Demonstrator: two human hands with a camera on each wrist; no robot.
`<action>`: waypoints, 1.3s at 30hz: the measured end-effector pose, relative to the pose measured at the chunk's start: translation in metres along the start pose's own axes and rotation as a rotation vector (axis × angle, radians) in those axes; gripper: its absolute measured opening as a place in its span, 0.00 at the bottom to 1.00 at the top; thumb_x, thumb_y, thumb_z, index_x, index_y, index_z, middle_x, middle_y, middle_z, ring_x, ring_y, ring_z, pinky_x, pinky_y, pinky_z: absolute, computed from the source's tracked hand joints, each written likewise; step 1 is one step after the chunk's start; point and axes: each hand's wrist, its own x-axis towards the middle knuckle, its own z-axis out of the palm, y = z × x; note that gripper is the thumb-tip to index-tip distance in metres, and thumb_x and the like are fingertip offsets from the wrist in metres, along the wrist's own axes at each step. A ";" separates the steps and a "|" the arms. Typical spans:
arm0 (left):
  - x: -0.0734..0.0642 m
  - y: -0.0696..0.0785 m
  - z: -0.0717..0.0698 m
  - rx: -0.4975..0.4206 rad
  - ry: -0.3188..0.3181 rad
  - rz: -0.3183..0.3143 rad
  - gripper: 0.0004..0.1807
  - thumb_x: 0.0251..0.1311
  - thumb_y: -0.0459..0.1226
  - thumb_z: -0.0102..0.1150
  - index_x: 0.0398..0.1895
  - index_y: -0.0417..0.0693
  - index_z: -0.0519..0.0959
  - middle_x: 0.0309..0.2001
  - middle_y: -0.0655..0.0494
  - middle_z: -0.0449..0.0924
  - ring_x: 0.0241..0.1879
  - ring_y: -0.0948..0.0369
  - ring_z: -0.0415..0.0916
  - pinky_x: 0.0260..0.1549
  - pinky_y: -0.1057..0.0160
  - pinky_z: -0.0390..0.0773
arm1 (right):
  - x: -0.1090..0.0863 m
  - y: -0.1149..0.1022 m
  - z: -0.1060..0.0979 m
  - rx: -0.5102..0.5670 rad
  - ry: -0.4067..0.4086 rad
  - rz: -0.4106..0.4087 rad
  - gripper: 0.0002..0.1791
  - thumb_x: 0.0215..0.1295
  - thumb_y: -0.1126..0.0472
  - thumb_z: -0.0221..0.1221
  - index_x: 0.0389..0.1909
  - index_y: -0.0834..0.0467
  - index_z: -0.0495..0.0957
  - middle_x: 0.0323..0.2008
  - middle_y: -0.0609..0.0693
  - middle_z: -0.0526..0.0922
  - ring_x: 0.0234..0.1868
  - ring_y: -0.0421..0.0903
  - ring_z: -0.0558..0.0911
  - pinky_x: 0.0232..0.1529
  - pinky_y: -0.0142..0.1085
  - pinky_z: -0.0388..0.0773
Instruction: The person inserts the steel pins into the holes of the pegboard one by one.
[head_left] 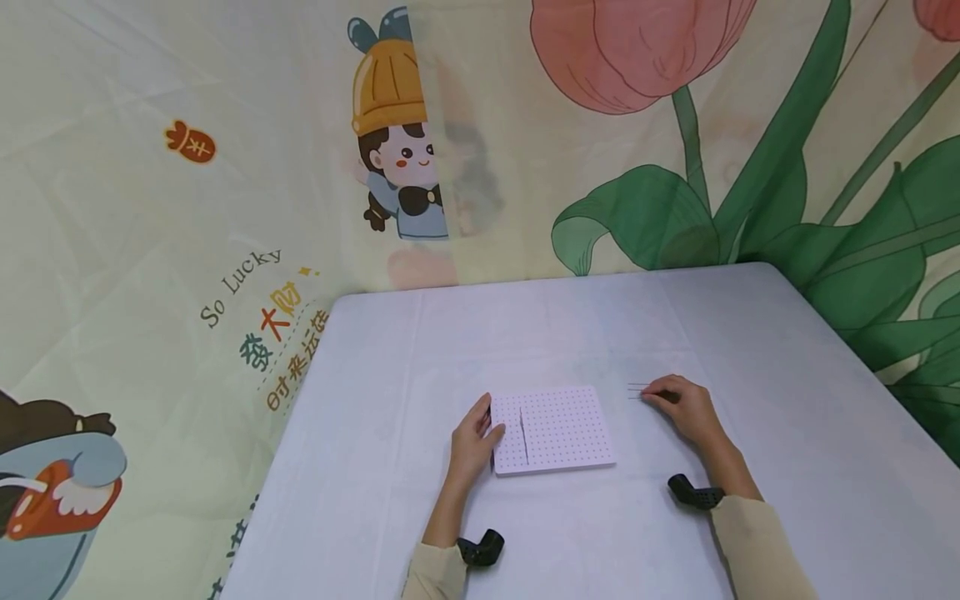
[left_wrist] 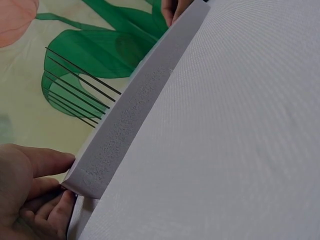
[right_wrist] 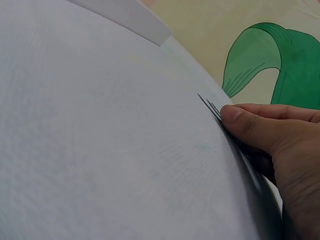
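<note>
A white board (head_left: 570, 429) covered in a grid of small holes lies on the table. My left hand (head_left: 472, 446) grips its left edge, thumb on top and fingers at the side and underneath, as the left wrist view shows. Several thin dark rods (left_wrist: 82, 92) stand upright in a row in the board's left part. To the right of the board, my right hand (head_left: 684, 408) pinches at a few loose thin rods (right_wrist: 209, 106) close over the table. Their tips stick out past the thumb towards the board; their other ends are hidden by the hand.
A white cloth covers the table (head_left: 420, 358). Behind and to the left hangs a printed fabric backdrop (head_left: 487, 125) with flowers, leaves and cartoon figures. Each wrist wears a black camera (head_left: 696, 492), below beige sleeves (head_left: 757, 542).
</note>
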 end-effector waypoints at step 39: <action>-0.002 0.004 -0.003 -0.032 -0.007 0.010 0.32 0.56 0.28 0.58 0.65 0.37 0.62 0.67 0.46 0.59 0.65 0.55 0.57 0.60 0.67 0.64 | 0.003 -0.018 0.008 -0.050 -0.046 -0.043 0.04 0.58 0.68 0.60 0.34 0.63 0.77 0.32 0.53 0.79 0.36 0.49 0.77 0.35 0.40 0.78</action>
